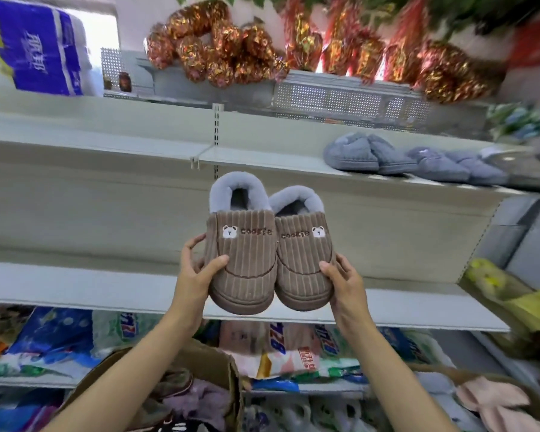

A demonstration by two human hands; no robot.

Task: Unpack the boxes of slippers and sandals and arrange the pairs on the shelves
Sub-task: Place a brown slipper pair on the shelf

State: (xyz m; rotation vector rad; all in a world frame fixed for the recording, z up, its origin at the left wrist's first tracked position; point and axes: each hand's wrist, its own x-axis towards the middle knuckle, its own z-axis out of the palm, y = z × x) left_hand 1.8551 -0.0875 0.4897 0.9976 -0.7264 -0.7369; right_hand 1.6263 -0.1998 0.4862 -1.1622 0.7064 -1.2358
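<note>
I hold a pair of brown corduroy slippers side by side in the air in front of the shelves. My left hand (197,269) grips the left slipper (245,257) at its side, thumb across the top. My right hand (343,282) grips the right slipper (303,260) the same way. Both have grey fleece collars and a small bear patch. The pair hangs above the front edge of a bare grey shelf (91,291). Grey-blue fleece slippers (368,154) stand in pairs on the shelf above, to the right.
An open cardboard box (206,366) with fluffy slippers sits below my arms. Another box with pink slippers (493,397) is at the lower right. Bagged goods fill the bottom shelf. Yellow slippers (493,282) lie on a side shelf. Foil decorations (219,51) top the unit.
</note>
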